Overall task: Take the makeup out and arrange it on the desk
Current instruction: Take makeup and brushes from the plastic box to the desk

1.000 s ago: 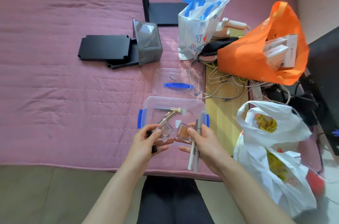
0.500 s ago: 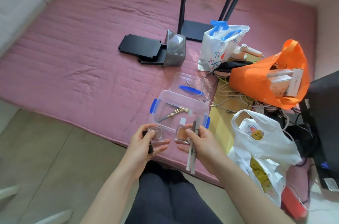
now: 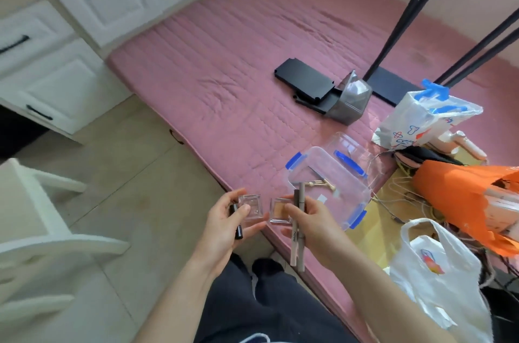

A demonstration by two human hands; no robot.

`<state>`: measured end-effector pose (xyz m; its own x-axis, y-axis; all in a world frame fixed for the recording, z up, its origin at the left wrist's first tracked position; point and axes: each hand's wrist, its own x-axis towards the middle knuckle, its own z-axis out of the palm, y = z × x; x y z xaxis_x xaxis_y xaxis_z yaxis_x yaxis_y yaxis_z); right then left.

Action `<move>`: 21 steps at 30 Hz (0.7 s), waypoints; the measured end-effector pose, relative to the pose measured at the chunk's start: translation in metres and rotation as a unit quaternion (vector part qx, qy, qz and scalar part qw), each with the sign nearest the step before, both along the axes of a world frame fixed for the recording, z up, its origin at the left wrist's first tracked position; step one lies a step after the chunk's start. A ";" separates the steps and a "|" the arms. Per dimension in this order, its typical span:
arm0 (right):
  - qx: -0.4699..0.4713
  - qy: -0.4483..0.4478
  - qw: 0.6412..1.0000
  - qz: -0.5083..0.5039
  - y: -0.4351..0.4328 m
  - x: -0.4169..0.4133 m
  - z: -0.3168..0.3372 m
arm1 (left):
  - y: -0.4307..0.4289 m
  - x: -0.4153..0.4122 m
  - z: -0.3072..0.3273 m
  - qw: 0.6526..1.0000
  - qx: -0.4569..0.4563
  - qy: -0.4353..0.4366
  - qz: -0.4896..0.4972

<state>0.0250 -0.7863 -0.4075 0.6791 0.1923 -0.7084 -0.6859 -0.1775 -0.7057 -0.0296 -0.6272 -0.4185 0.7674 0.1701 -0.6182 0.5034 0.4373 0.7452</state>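
My left hand (image 3: pixel 224 226) holds a clear square compact (image 3: pixel 250 207) and a black tube (image 3: pixel 236 221), out over the floor in front of the bed edge. My right hand (image 3: pixel 310 223) grips a second clear compact with tan powder (image 3: pixel 279 210) together with two long pencils (image 3: pixel 297 226). Behind the hands, an open clear plastic box with blue clips (image 3: pixel 327 182) sits on the pink mattress (image 3: pixel 238 84); a small brush (image 3: pixel 323 182) lies inside. The box's clear lid (image 3: pixel 346 153) lies just beyond it.
White cabinets and drawers (image 3: pixel 56 75) stand at the left, and a white chair (image 3: pixel 36 230) at lower left. On the right are an orange bag (image 3: pixel 463 193), white plastic bags (image 3: pixel 441 272), a printed bag (image 3: pixel 421 120) and cables. A black panel and grey case (image 3: pixel 351 101) lie on the mattress.
The view has swung left, bringing cabinets, floor and chair into sight. Both hands, still holding the makeup, have come away from the box toward the left.
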 end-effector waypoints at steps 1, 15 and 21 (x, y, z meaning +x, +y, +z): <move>0.004 -0.002 1.000 0.014 0.009 0.000 0.003 | 0.007 -0.005 0.002 1.000 0.001 -0.001 0.020; 0.014 -0.001 0.978 0.207 0.179 -0.020 0.015 | 0.155 -0.085 0.012 0.975 -0.005 0.009 0.221; 0.024 0.010 0.968 0.250 0.262 -0.036 0.014 | 0.230 -0.110 0.018 0.966 0.015 0.030 0.256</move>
<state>-0.0107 -0.5241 -0.3933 0.4788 0.5260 -0.7029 -0.5367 -0.4583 -0.7085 -0.1401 -0.3976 -0.4007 0.5405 0.5359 -0.6486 0.2699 0.6197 0.7370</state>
